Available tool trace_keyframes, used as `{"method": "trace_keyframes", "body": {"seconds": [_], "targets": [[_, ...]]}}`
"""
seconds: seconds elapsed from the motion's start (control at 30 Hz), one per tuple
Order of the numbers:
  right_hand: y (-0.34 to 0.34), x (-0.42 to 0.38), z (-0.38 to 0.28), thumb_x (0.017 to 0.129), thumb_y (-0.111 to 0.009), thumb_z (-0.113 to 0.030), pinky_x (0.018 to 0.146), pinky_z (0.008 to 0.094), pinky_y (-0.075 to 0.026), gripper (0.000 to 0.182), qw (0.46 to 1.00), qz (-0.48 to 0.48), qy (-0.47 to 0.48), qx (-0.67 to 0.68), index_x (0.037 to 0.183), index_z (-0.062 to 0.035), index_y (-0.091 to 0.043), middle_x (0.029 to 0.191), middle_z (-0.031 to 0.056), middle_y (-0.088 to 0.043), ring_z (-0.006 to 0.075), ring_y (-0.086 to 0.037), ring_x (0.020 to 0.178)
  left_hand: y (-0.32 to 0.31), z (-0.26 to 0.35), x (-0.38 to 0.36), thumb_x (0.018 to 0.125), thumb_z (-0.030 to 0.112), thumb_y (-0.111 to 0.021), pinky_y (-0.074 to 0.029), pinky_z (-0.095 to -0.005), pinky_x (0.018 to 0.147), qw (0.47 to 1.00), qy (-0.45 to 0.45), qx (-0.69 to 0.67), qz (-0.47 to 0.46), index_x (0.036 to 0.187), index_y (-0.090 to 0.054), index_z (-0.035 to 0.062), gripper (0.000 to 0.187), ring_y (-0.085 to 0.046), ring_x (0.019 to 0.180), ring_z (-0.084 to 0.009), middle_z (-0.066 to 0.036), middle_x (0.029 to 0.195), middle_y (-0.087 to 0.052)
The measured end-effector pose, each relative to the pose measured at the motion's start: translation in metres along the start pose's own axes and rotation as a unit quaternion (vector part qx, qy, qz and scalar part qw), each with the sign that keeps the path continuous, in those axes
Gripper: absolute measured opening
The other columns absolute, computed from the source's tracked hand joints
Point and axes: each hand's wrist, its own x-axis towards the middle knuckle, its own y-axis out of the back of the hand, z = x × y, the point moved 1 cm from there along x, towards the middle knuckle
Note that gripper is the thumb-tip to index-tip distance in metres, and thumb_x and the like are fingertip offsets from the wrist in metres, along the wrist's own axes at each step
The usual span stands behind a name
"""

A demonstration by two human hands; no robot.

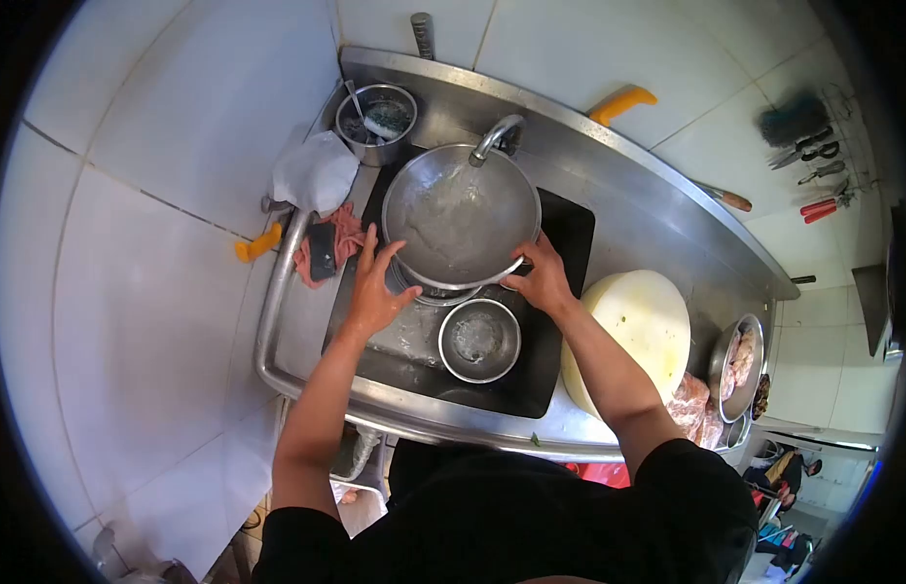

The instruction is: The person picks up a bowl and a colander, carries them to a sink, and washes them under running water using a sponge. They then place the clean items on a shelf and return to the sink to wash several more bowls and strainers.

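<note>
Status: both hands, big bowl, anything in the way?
Right hand gripping large metal bowl at rim. Left hand spread at opposite side, contact unclear. Bowl under faucet; spout overhangs far rim. Small metal bowl on near side.

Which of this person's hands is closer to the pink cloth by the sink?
The left hand: it is just beside the pink cloth. The right hand is farther off, at the right rim of the large bowl.

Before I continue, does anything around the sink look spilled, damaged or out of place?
A small green scrap lies on the counter's front edge, looking stray. The pink cloth is bunched left of the sink; no damage stands out.
</note>
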Motion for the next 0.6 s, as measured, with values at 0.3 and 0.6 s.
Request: {"method": "trace_keyframes", "body": {"seconds": [0.3, 0.6], "targets": [[0.011, -0.018, -0.015, 0.063, -0.093, -0.016, 0.099, 0.0432, -0.053, 0.045, 0.999, 0.018, 0.038, -0.031, 0.095, -0.0075, -0.062, 0.135, 0.0197, -0.055, 0.0392, -0.058, 0.123, -0.002, -0.021, -0.079, 0.07, 0.008, -0.088, -0.035, -0.0457, 0.117, 0.986, 0.116, -0.1, 0.072, 0.151, -0.038, 0.0099, 0.095, -0.035, 0.145, -0.038, -0.025, 0.161, -0.025], [-0.003, -0.019, -0.028, 0.063, -0.094, -0.015, 0.098, 0.0416, -0.055, 0.046, 0.998, 0.049, 0.031, -0.007, 0.096, -0.0052, -0.062, 0.13, 0.0202, -0.057, 0.0384, -0.062, 0.117, 0.033, -0.025, -0.136, 0.08, 0.006, -0.081, -0.045, -0.0409, 0.108, 0.959, 0.181, -0.154, 0.153, 0.142, -0.049, 0.0015, 0.07, -0.055, 0.128, -0.0302, -0.022, 0.149, -0.047]]}}
